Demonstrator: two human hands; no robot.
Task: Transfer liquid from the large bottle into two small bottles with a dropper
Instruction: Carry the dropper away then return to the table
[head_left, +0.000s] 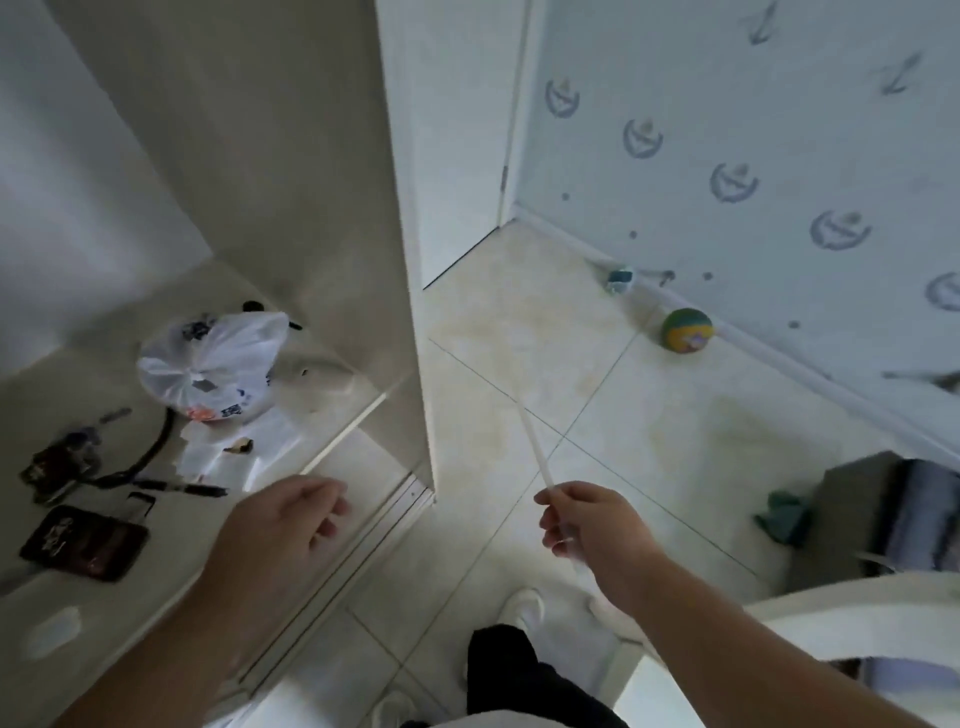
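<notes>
The right hand (587, 525) is pinching the dropper (535, 452), its stem pointing up and away from the fingers (550, 501). The left hand (280, 525) is hanging loosely curled, holding nothing. No bottles are showing, so the transfer is seemingly not begun.

The dropper (535, 447), a long, thin, pale translucent tube, is pinched at its lower end in the right hand (592, 525), its slim tip slanting up and away to the left of the fingers, above the floor tiles.
</notes>
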